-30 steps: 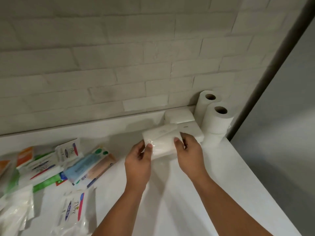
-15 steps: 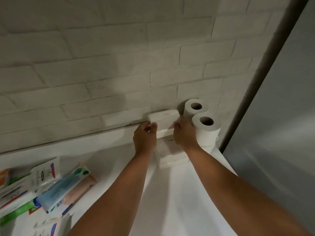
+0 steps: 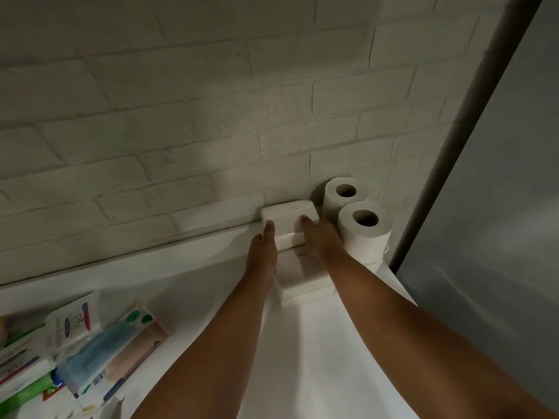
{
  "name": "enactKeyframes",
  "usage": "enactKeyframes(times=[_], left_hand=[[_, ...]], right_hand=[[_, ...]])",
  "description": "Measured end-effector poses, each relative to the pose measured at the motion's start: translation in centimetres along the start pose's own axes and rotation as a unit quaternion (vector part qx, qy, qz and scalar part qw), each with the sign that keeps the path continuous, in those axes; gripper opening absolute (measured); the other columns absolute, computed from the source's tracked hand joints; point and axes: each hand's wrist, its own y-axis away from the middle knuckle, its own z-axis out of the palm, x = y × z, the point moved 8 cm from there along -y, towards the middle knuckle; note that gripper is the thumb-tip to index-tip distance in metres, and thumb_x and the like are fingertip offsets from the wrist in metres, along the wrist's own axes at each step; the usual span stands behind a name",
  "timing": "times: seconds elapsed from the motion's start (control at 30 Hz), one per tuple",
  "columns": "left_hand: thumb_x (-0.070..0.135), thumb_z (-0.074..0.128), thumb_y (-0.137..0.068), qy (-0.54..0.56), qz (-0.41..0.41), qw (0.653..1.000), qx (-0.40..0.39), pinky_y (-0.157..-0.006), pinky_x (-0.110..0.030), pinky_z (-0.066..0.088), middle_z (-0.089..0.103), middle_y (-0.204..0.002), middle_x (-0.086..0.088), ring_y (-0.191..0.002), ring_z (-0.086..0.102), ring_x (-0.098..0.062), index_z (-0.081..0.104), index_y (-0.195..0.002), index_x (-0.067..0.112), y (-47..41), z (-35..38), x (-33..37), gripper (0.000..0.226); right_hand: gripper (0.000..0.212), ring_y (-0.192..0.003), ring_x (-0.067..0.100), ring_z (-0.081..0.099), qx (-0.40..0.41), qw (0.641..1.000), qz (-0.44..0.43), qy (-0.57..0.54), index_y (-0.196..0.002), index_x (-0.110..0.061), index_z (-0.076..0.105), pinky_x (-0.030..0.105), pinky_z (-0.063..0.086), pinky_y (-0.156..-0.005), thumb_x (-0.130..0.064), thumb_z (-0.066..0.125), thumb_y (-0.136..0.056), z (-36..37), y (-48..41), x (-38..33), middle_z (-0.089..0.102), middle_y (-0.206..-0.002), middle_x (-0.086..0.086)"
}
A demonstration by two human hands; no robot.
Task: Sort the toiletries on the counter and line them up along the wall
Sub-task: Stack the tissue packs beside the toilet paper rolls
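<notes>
A white tissue pack (image 3: 287, 212) lies on top of a stack against the brick wall, at the back right of the white counter (image 3: 332, 352). My left hand (image 3: 262, 247) touches its left front with straight fingers. My right hand (image 3: 321, 239) touches its right front the same way. Another white pack (image 3: 302, 287) lies lower and nearer, between my wrists. Two toilet rolls (image 3: 364, 226) stand upright right of the stack, in the corner. A heap of colourful sachets and packs (image 3: 99, 352) lies at the counter's left.
A dark vertical frame (image 3: 453, 152) and a grey panel close off the right side behind the rolls. A raised ledge (image 3: 151, 258) runs along the foot of the wall. A Dove sachet (image 3: 72, 322) tops the left heap.
Both hands carried the white pack from mid-counter up to the wall and set it on the stack beside the rolls. The grip on its ends has eased to fingers lying on it.
</notes>
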Motion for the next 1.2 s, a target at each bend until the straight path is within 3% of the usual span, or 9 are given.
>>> enactKeyframes(times=[0.07, 0.23, 0.33, 0.53, 0.67, 0.83, 1.03, 1.13, 1.2], left_hand=[[0.105, 0.046, -0.042, 0.038, -0.048, 0.998, -0.025, -0.099, -0.051, 0.052, 0.071, -0.12, -0.004, -0.107, 0.068, -0.029, 0.064, -0.125, 0.029, 1.3, 0.4, -0.2, 0.114], [0.089, 0.044, -0.074, 0.096, -0.072, 0.989, -0.082, -0.095, -0.048, 0.056, 0.077, -0.104, -0.005, -0.098, 0.073, -0.028, 0.068, -0.118, 0.029, 5.3, 1.4, 1.2, 0.078], [0.088, 0.044, -0.075, 0.114, -0.072, 0.987, -0.083, -0.092, -0.05, 0.058, 0.078, -0.101, -0.007, -0.094, 0.074, -0.029, 0.068, -0.118, 0.028, 5.1, 1.5, 1.2, 0.077], [0.091, 0.047, -0.066, 0.134, -0.08, 0.984, -0.083, -0.091, -0.053, 0.057, 0.078, -0.099, -0.009, -0.093, 0.075, -0.031, 0.067, -0.12, 0.027, 4.9, 1.5, 1.0, 0.086], [0.089, 0.044, -0.074, 0.14, -0.076, 0.984, -0.078, -0.09, -0.054, 0.058, 0.078, -0.098, -0.009, -0.092, 0.075, -0.032, 0.067, -0.118, 0.027, 5.1, 1.4, 1.2, 0.079], [0.098, 0.045, -0.054, 0.124, -0.076, 0.987, -0.065, -0.092, -0.051, 0.057, 0.077, -0.105, -0.007, -0.096, 0.074, -0.031, 0.065, -0.123, 0.03, 4.5, 1.2, 0.7, 0.099], [0.09, 0.051, -0.066, 0.132, -0.063, 0.987, -0.066, -0.092, -0.052, 0.057, 0.078, -0.099, -0.007, -0.095, 0.074, -0.031, 0.068, -0.116, 0.024, 4.8, 0.7, 0.9, 0.085], [0.098, 0.05, -0.055, 0.097, -0.065, 0.992, -0.044, -0.1, -0.051, 0.052, 0.072, -0.12, -0.009, -0.108, 0.069, -0.032, 0.064, -0.127, 0.022, 5.0, -0.3, 1.4, 0.106], [0.098, 0.043, -0.065, 0.054, -0.047, 0.997, -0.021, -0.111, -0.05, 0.042, 0.056, -0.144, -0.007, -0.128, 0.057, -0.033, 0.055, -0.139, 0.021, 5.0, -1.2, 2.1, 0.108]], right_hand=[[0.046, -0.101, 0.024, 0.058, -0.01, 1.0, 0.019, -0.021, -0.113, -0.013, 0.061, 0.037, 0.045, -0.093, -0.05, 0.047, -0.091, 0.1, -0.1, 0.4, 0.063, -0.1, 0.003], [0.068, -0.107, 0.023, 0.053, -0.045, 0.995, 0.069, -0.059, -0.129, -0.013, 0.054, 0.037, 0.041, -0.1, -0.066, 0.048, -0.088, 0.6, 0.0, 1.9, 0.057, -0.113, 0.003], [0.075, -0.115, 0.025, 0.055, -0.069, 0.993, 0.071, -0.061, -0.13, -0.014, 0.055, 0.041, 0.04, -0.107, -0.074, 0.046, -0.085, 1.0, -0.2, 2.2, 0.06, -0.124, 0.004], [0.081, -0.117, 0.025, 0.056, -0.082, 0.991, 0.071, -0.075, -0.131, -0.017, 0.056, 0.044, 0.04, -0.108, -0.079, 0.046, -0.079, 1.1, -0.5, 2.4, 0.062, -0.125, 0.004], [0.082, -0.123, 0.026, 0.052, -0.094, 0.992, 0.06, -0.056, -0.134, -0.016, 0.053, 0.045, 0.037, -0.111, -0.079, 0.039, -0.083, 1.4, -0.4, 2.4, 0.058, -0.132, 0.006], [0.073, -0.117, 0.025, 0.053, -0.104, 0.993, 0.049, -0.04, -0.127, -0.016, 0.054, 0.044, 0.038, -0.109, -0.075, 0.034, -0.089, 1.4, -0.4, 2.0, 0.059, -0.126, 0.005], [0.07, -0.11, 0.025, 0.054, -0.051, 0.998, 0.035, -0.031, -0.13, -0.01, 0.053, 0.039, 0.041, -0.1, -0.067, 0.044, -0.09, 0.8, -0.4, 1.4, 0.059, -0.117, 0.005], [0.07, -0.123, 0.028, 0.049, -0.013, 1.0, -0.012, -0.023, -0.142, -0.012, 0.04, 0.042, 0.04, -0.104, -0.059, 0.047, -0.091, 0.3, -0.1, 0.0, 0.053, -0.135, 0.008], [0.076, -0.136, 0.032, 0.039, 0.011, 0.997, -0.072, 0.018, -0.15, -0.016, 0.027, 0.048, 0.033, -0.112, -0.058, 0.048, -0.09, 0.1, 0.4, -1.5, 0.043, -0.148, 0.01]])
